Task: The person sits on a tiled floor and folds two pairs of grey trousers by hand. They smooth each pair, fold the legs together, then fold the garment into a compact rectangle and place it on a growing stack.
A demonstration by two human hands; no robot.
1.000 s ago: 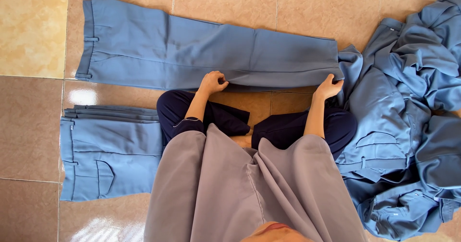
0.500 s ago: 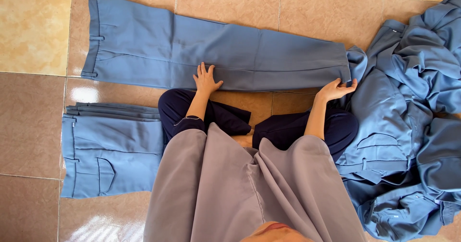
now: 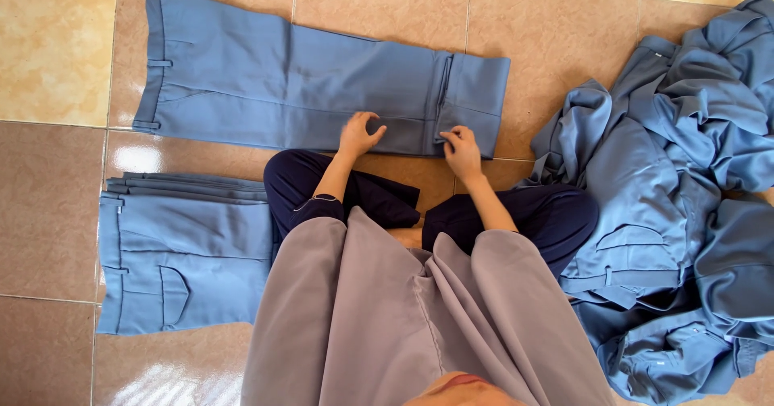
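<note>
Head camera, looking straight down at a person seated cross-legged on a glossy tan and brown tiled floor (image 3: 48, 35). A pair of blue woven-cloth trousers (image 3: 290, 91) lies flat on the floor just beyond the person's knees, waistband at the far left, the leg ends folded back over themselves at the right so a doubled flap sits on top. The left hand (image 3: 359, 134) rests on the near edge of the trousers around their middle, fingers curled and pressing the cloth down; whether they pinch it cannot be told. The right hand (image 3: 462, 149) is at the near corner of the folded flap, fingers closed on the cloth edge. To the left of the trousers and nearer the person sits a neat stack of folded blue trousers (image 3: 181, 253), touching the person's dark-clad knee. To the right of the trousers, well apart, lies a rumpled heap of unfolded blue garments (image 3: 685, 196). The cloth looks light, soft and limp, likely to sag and slide on the smooth tile, so it seems best held by pinching the edges or corners of the fold, where layers stay aligned.
</note>
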